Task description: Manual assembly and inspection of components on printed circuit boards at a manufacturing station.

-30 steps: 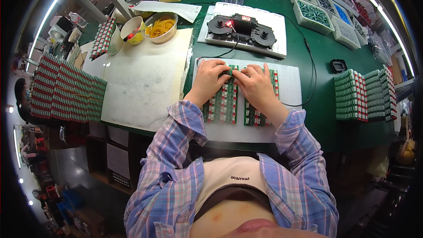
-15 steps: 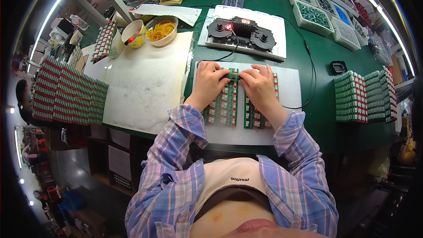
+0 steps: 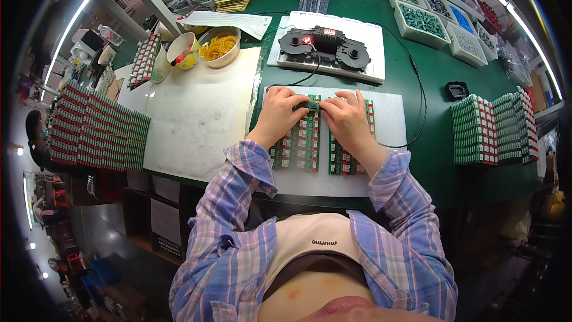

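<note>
Two green circuit board panels with rows of white and red parts lie side by side on a pale foam mat (image 3: 390,131). At the far end of the left panel (image 3: 308,146), my left hand (image 3: 277,113) and my right hand (image 3: 348,120) meet. Their fingertips pinch a small green circuit board piece (image 3: 313,106) from its two sides. It sits on or just above the panel; I cannot tell which. My right hand's palm and wrist hang over the right panel (image 3: 337,155) and hide part of it.
Beyond the mat stands a black two-reel device (image 3: 325,47) with a red light; its cable curves down the right. Stacked board panels stand left (image 3: 98,125) and right (image 3: 476,131). Rubber bands (image 3: 221,47) fill a bowl. Parts bins (image 3: 422,24) sit back right.
The whole view has shifted slightly. Both hands stay at the far end of the left panel, fingertips still on the small green circuit board piece.
</note>
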Demonstrator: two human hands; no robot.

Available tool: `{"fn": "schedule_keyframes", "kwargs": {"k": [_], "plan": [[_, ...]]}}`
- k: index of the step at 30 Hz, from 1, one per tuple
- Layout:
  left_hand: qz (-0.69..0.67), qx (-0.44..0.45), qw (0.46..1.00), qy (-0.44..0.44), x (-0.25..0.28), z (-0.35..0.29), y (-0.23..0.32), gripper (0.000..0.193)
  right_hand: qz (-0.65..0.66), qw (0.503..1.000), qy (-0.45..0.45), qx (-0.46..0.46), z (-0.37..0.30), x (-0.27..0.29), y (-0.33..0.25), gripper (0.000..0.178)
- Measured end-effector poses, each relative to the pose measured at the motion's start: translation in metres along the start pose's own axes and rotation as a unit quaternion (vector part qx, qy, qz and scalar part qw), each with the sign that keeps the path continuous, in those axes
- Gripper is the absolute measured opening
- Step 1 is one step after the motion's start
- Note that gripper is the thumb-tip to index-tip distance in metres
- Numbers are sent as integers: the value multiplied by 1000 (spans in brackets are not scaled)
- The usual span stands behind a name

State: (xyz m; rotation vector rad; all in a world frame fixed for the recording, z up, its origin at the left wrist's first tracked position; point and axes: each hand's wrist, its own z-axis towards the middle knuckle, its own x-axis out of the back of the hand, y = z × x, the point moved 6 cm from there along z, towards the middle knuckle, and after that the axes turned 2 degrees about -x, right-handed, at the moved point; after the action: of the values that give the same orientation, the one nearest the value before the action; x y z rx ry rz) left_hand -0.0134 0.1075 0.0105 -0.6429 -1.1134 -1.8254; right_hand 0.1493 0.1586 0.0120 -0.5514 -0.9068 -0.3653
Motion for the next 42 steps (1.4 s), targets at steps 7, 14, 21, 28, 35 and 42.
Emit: {"fn": "schedule_keyframes", "kwargs": {"k": [7, 14, 21, 28, 35, 42], "plan": [[32, -16, 999, 0, -5, 1, -1, 21, -56, 997, 28, 49, 1, -1, -6, 15], [54, -36, 998, 8, -1, 4, 7, 22, 67, 997, -25, -18, 6, -8, 12, 19], [59, -41, 997, 38, 4, 16, 2, 24, 34, 998, 53, 1, 7, -3, 8, 26], [-2, 20, 1000, 21, -10, 12, -12, 24, -39, 999, 28, 5, 3, -13, 10, 30], [-79, 26, 997, 5, -17, 15, -17, 23, -65, 997, 21, 17, 2, -15, 7, 28], [-59, 11, 998, 6, -17, 14, -17, 24, -80, 996, -7, 32, 7, -16, 8, 28]]}}
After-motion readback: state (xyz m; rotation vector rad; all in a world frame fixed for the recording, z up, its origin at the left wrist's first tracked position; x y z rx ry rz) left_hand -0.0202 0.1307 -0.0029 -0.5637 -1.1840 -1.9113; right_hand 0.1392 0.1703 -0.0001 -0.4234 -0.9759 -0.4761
